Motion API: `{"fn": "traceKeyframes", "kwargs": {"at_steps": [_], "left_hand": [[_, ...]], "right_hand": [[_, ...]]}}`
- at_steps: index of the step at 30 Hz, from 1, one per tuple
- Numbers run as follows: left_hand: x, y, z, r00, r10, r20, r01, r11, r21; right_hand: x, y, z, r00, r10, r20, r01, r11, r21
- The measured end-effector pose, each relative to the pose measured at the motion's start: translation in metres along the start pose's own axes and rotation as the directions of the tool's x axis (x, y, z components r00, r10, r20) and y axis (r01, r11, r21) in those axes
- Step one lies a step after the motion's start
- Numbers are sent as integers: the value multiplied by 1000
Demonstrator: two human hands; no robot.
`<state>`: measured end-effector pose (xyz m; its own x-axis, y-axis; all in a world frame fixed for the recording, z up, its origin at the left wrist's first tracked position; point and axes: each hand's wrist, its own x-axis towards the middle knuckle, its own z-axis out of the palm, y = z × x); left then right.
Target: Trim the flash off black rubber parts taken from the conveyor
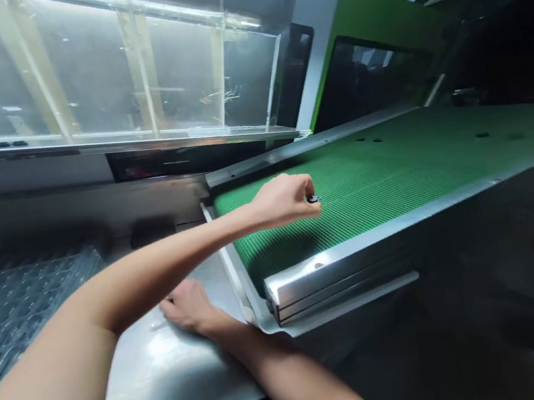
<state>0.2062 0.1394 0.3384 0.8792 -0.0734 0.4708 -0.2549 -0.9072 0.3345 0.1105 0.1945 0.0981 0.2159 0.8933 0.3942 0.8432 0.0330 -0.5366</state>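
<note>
Above the near end of a green ribbed conveyor belt [364, 179], my left hand [289, 198] pinches a small dark part [314, 199] between thumb and fingers. My right hand [188, 304] is lower and to the left, beneath my left forearm, with its fingers curled at the metal table [175, 387]. Whether it holds anything is hidden. Farther up the belt lie several small dark pieces, one of them a flat dark piece [482, 135] toward the right.
Clear plastic trays [27, 309] are stacked at the left. A metal rail [345, 252] edges the belt's near side. Behind stand a lit transparent-panelled case [97, 71] and a green and white machine [369, 11].
</note>
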Motion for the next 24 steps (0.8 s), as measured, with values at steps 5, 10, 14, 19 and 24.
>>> {"fn": "traceKeyframes", "kwargs": {"at_steps": [5, 10, 14, 19, 24], "left_hand": [[-108, -3, -77, 991, -61, -116, 94, 946, 309], [-240, -24, -115, 896, -334, -292, 415, 865, 283], [-325, -41, -87, 769, -556, -315, 635, 721, 278], [-360, -49, -32, 754, -634, -171, 652, 691, 313], [-355, -56, -17, 785, -608, -114, 619, 765, 180]], "right_hand": [[4, 10, -3, 975, 63, -214, -5, 965, 261], [6, 3, -6, 931, 218, -292, -12, 820, 572], [-6, -17, -7, 957, 199, -211, 42, 626, 779], [-27, -35, -1, 978, 100, -182, 89, 591, 802], [-31, -40, 2, 976, 109, -186, 48, 732, 680]]}}
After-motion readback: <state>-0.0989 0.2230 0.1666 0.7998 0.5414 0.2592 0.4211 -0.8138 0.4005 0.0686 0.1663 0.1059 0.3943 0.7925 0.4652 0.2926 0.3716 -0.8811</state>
